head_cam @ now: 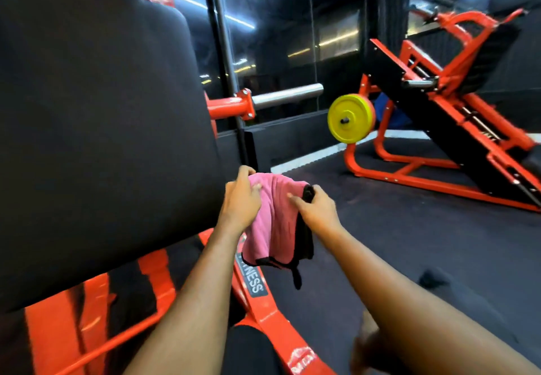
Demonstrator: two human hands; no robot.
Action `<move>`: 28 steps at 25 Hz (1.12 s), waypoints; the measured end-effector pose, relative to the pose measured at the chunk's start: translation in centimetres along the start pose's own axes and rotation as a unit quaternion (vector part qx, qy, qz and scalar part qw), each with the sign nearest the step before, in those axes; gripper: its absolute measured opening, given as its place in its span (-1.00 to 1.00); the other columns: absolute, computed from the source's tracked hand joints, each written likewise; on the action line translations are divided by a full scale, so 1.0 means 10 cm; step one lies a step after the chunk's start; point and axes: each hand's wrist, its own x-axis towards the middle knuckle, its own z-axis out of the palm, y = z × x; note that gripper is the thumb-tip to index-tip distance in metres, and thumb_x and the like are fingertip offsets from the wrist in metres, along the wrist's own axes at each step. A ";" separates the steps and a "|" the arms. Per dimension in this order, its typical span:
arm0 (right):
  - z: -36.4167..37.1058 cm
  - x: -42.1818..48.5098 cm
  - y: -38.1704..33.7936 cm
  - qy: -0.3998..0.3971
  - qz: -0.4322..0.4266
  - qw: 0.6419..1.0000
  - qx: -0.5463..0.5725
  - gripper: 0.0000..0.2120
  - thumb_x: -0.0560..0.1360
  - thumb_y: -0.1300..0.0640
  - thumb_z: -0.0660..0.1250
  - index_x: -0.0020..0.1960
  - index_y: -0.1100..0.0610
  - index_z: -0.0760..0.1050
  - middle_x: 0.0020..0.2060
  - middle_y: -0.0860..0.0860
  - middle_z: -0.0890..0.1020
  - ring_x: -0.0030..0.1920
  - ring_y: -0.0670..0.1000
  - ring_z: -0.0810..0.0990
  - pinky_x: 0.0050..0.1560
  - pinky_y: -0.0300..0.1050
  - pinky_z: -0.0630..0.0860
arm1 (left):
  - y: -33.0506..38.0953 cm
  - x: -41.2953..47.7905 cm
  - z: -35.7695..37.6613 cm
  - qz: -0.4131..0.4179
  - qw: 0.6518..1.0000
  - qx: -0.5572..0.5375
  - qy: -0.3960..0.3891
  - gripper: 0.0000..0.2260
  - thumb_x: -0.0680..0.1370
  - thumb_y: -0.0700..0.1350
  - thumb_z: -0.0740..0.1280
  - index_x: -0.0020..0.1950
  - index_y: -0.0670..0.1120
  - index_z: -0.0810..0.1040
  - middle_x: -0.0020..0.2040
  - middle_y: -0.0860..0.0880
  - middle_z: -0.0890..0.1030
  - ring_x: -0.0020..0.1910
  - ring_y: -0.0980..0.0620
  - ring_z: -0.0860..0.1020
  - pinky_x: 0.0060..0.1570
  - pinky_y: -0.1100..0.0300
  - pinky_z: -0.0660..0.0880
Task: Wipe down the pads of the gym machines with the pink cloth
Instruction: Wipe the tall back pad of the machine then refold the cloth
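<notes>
Head camera view: the big black pad (96, 128) fills the left, and I cannot tell if it is wiped already. Just right of the pad's lower edge, the left hand (240, 200) pinches the pink cloth (268, 225) with curled fingers; the right hand (317, 212) grips its dark-trimmed side. The cloth hangs between both hands, off the pad, so no wiping happens now. The orange machine (445, 128), far right of the pad, probably waits.

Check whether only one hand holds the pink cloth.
No: both the left hand and the right hand grip the pink cloth, held between them.
</notes>
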 end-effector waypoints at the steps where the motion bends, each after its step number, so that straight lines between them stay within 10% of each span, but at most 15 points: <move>1: -0.10 0.10 0.16 0.038 0.009 0.999 -0.011 -0.78 0.52 0.02 0.46 0.02 0.14 0.53 -0.12 -0.01 0.62 -0.06 0.02 0.58 -0.12 -0.17 0.40 | -0.05 0.07 0.22 0.002 1.000 -0.004 0.003 -0.88 0.60 -0.17 0.29 0.13 -0.07 0.48 -0.11 -0.21 0.61 -0.12 -0.19 0.56 -0.15 0.11 0.41; 8: -0.80 1.35 1.96 0.258 0.082 0.960 -0.073 -0.65 0.59 -0.13 0.33 -0.19 0.12 0.42 -0.29 -0.02 0.57 -0.17 0.09 0.56 -0.16 -0.03 0.40 | -0.74 0.82 2.67 0.014 0.998 -0.011 -0.067 -0.84 0.61 -0.02 0.32 -0.07 -0.07 0.42 -0.21 -0.11 0.58 -0.20 -0.20 0.53 -0.26 0.06 0.39; 15: -1.49 2.67 3.62 0.373 0.098 0.915 -0.115 -0.56 0.68 -0.11 0.17 -0.27 0.14 0.43 -0.44 -0.07 0.47 -0.36 -0.06 0.43 -0.27 -0.05 0.33 | -1.01 1.63 5.23 0.084 0.968 -0.085 -0.223 -0.74 0.53 -0.35 0.30 0.17 -0.12 0.58 -0.07 -0.15 0.68 -0.09 -0.08 0.61 -0.06 0.16 0.42; 19: -2.22 3.10 3.31 0.397 0.105 0.903 -0.125 -0.52 0.68 -0.17 0.14 -0.31 0.10 0.33 -0.47 -0.07 0.43 -0.37 -0.09 0.40 -0.28 -0.08 0.32 | -0.24 2.16 5.53 0.102 0.955 -0.135 -0.244 -0.74 0.48 -0.33 0.33 0.08 -0.08 0.66 -0.08 0.01 0.70 -0.19 0.20 0.55 -0.10 0.40 0.43; 22: -3.01 3.45 2.71 0.376 0.126 0.902 -0.173 -0.53 0.63 -0.24 0.12 -0.31 0.06 0.37 -0.42 -0.07 0.47 -0.17 0.11 0.50 -0.06 -0.01 0.34 | 0.66 2.54 5.59 0.064 0.944 -0.148 -0.288 -0.92 0.55 -0.13 0.41 0.01 -0.06 0.68 -0.14 0.04 0.70 -0.18 0.12 0.60 -0.10 0.25 0.50; 28: -4.59 3.98 1.29 0.388 0.137 0.896 -0.169 -0.53 0.60 -0.09 0.36 -0.34 0.18 0.37 -0.45 0.01 0.38 -0.42 -0.07 0.28 -0.32 -0.05 0.23 | 2.63 3.41 5.42 0.059 0.926 -0.168 -0.332 -0.89 0.48 -0.20 0.49 -0.01 -0.07 0.67 -0.18 0.01 0.69 -0.20 -0.02 0.62 -0.11 0.11 0.54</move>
